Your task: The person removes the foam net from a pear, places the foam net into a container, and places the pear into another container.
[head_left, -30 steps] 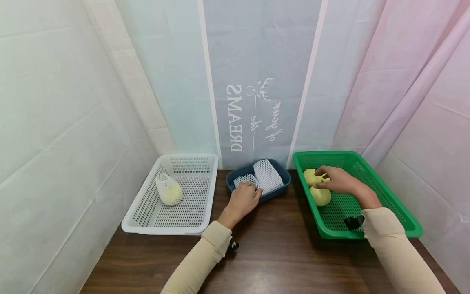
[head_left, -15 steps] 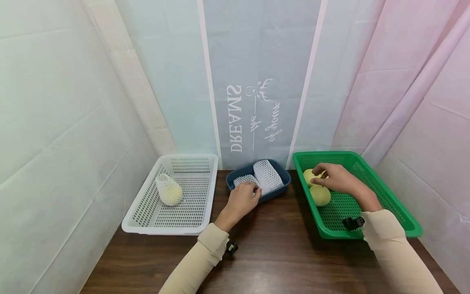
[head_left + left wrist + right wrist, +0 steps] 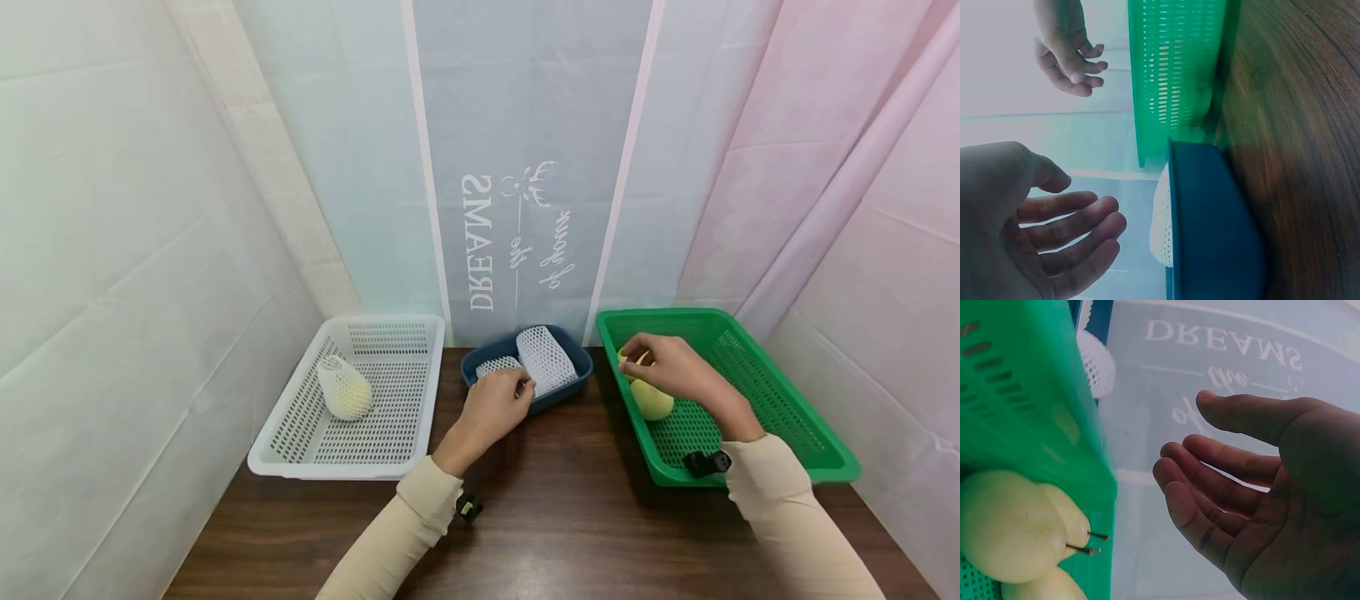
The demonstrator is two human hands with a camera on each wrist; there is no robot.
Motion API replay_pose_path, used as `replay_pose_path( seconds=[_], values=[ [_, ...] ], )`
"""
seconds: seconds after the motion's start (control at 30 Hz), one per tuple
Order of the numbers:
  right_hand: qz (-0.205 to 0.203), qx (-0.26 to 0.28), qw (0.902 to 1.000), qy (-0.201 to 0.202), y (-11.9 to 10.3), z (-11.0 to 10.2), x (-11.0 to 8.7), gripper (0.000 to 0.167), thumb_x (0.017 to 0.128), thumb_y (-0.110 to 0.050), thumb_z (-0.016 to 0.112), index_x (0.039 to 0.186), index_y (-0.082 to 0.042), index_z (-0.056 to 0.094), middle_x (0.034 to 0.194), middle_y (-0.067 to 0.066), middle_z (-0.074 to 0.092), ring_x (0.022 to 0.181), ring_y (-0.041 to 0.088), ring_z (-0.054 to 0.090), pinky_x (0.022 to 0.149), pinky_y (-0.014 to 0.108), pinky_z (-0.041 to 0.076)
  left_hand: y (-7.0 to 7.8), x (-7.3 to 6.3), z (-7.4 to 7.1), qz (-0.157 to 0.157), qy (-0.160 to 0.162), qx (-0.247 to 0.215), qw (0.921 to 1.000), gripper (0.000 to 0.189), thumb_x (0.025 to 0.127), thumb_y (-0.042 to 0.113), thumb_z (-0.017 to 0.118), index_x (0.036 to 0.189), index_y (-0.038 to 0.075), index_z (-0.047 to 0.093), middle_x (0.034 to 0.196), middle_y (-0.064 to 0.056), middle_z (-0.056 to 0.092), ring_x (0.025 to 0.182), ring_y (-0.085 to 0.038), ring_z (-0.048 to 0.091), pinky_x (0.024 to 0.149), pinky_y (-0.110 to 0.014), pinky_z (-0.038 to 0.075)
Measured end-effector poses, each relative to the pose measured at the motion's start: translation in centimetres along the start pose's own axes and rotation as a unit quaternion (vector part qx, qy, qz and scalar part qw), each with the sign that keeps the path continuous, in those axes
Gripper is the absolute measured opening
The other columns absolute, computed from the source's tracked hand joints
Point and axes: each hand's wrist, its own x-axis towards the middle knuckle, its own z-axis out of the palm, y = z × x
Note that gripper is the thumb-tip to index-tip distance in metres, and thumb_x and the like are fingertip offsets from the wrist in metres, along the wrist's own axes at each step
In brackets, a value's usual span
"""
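My left hand [image 3: 497, 407] hovers over the near side of a dark blue tub [image 3: 477, 355]. Its fingers are loosely bent and hold nothing, as the left wrist view shows. In the tub lie two white foam net sleeves; the right one [image 3: 547, 358] shows whole, the left one [image 3: 498, 365] is partly covered by the hand. Over the left side of a green basket [image 3: 780, 392] is my right hand [image 3: 675, 367], relaxed, thumb apart from the fingers. Below it sit yellow-green pears [image 3: 1013, 528] with stems, apart from the fingers; the hand partly hides them in the head view.
On the left stands a white basket [image 3: 390, 400] holding one pear in a foam net sleeve [image 3: 347, 390]. All the containers rest on a dark wooden table [image 3: 555, 517]. A printed curtain [image 3: 525, 125] closes off the back, and pale sheets hang at both sides.
My right hand has shifted slightly left over the pears, its fingers staying loose. The left hand stays nearly still above the blue tub. Nothing has been taken hold of.
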Motion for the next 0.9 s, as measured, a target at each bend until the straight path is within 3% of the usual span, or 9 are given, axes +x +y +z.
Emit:
replay_pose_path(
  seconds=[0.33, 0.63, 0.9],
  values=[
    [-0.005, 0.009, 0.9998, 0.019, -2.0, 1.6, 0.0, 0.027, 0.104, -0.026, 0.071, 0.12, -0.004, 0.072, 0.11, 0.012, 0.075, 0.1, 0.029, 0.072, 0.081, 0.047, 0.06, 0.0, -0.4, -0.9, 0.005, 0.0, -0.002, 1.0, 0.018, 0.106, 0.023, 0.064, 0.098, 0.016, 0.078, 0.079, 0.006, 0.071, 0.065, -0.005, 0.057, 0.063, -0.024, 0.051],
    [-0.023, 0.043, 0.9981, 0.037, -4.2, 3.0, 0.5, 0.022, 0.102, -0.02, 0.073, 0.117, -0.005, 0.072, 0.1, 0.006, 0.076, 0.092, 0.021, 0.071, 0.077, 0.038, 0.057, -0.2, -0.5, -2.1, -0.001, 0.014, 0.004, 0.9999, 0.016, 0.105, 0.022, 0.065, 0.101, 0.016, 0.079, 0.079, 0.005, 0.072, 0.067, -0.009, 0.065, 0.062, -0.031, 0.057],
    [-0.042, 0.066, 0.9959, 0.044, -6.2, 5.3, 1.3, 0.018, 0.101, -0.015, 0.073, 0.114, -0.003, 0.072, 0.098, 0.007, 0.077, 0.087, 0.018, 0.073, 0.075, 0.037, 0.059, -0.8, -0.5, -2.9, -0.009, 0.014, 0.008, 0.9998, 0.017, 0.104, 0.021, 0.064, 0.101, 0.016, 0.079, 0.079, 0.006, 0.073, 0.068, -0.011, 0.066, 0.062, -0.032, 0.056]
  ],
)
